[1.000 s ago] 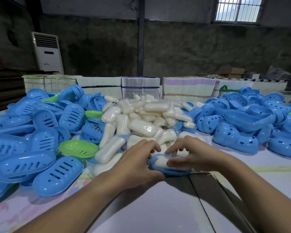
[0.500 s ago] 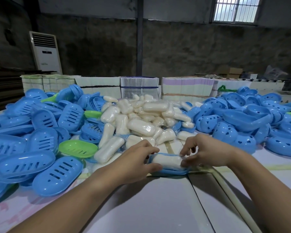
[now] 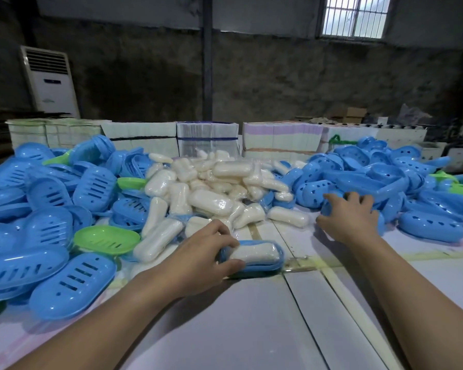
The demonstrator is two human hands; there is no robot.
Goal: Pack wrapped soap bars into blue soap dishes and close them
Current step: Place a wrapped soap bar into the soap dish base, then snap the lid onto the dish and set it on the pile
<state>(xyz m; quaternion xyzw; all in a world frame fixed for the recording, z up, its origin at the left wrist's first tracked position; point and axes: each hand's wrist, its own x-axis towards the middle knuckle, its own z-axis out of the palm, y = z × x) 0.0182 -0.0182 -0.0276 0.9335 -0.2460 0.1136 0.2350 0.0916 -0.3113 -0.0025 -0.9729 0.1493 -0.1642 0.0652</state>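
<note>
Right hand (image 3: pixel 349 218) has left the soap dish (image 3: pixel 254 263) and now lies on the blue lids (image 3: pixel 385 188) well right of it, fingers spread and touching a lid, gripping nothing that shows. Left hand (image 3: pixel 198 256) holds the dish's left end, thumb on the near rim, fingers curled over the far side; dish sits on the worktop (image 3: pixel 251 321) uncovered, one wrapped soap bar (image 3: pixel 251 253) lying in it. Behind the dish is the heap of wrapped soap (image 3: pixel 211 188); left of it, slotted blue trays (image 3: pixel 51 236) and a green tray (image 3: pixel 106 240).
</note>
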